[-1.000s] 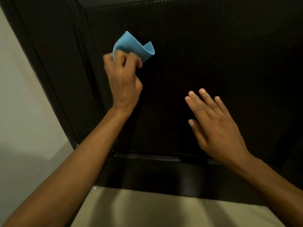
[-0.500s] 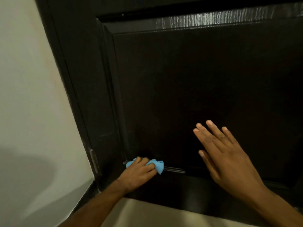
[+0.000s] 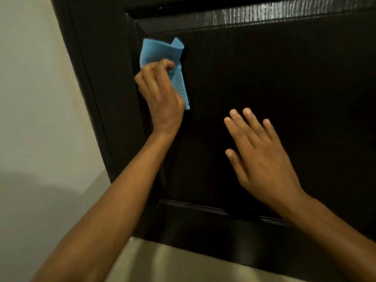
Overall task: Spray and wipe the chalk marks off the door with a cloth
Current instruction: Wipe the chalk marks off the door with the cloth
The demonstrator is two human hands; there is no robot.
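Our left hand grips the blue cloth against the dark door near its panel's upper left corner; our right hand lies spread flat on the panel.

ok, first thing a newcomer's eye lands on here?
The bright blue cloth, gripped by the left hand against the dark door at the panel's upper left. Next, the right hand, fingers straight, at the panel's middle. No chalk marks are visible.
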